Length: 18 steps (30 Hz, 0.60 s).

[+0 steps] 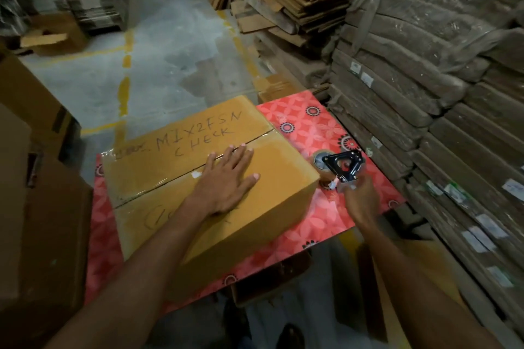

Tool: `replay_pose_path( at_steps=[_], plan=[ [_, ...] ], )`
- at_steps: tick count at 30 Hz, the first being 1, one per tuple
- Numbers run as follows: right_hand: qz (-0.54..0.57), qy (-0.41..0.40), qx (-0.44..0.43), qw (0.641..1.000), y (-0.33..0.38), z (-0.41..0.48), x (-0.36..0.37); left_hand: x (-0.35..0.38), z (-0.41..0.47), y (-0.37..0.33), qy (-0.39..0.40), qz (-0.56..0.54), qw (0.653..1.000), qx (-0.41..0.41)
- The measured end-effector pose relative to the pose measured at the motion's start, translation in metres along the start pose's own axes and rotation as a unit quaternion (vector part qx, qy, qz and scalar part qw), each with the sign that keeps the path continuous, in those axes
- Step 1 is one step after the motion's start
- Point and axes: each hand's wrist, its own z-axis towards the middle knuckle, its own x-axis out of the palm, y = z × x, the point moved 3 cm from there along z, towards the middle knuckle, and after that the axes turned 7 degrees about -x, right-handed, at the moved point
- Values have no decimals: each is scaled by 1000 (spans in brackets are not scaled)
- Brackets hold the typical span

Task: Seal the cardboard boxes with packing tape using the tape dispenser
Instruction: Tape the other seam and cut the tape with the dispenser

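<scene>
Forearms reach up from the bottom edge: left grip (226, 178) spread flat on the tan cardboard box (158, 167) at centre frame, fingers across its seam; right grip (363, 201) pinching the handle of the black metal tape dispenser (344, 166) on the red floral tabletop (312, 127), right of centre. Risk: the box could slide on that slick cover and tape would land crooked. Count: one box on the tabletop, one dispenser, two grips

One cardboard box (158, 176), one tape dispenser (344, 164), one red tabletop (312, 127), two hands, left (226, 181) and right (361, 201).
</scene>
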Motion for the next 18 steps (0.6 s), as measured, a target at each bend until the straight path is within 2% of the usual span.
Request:
replay_pose_path(
  at_steps=[1,3,8,10,12,15,18],
  plan=[
    [-87,46,44,994,-23,12,4,0,2,-1,-4,4,1000,4],
    [-201,140,71,967,-57,30,18,0,8,-4,-4,12,1000,21],
    [-284,187,27,940,-76,55,48,2,25,0,-8,15,997,71],
    [-285,185,44,939,-70,60,53,0,30,2,-19,13,995,92],
    [-226,162,67,958,-51,63,51,1,36,5,-25,12,993,113],
    [-53,107,144,982,3,64,37,-5,46,7,-11,-24,989,143],
    [124,99,181,971,67,69,24,-29,68,9,2,-209,971,116]
  ],
)
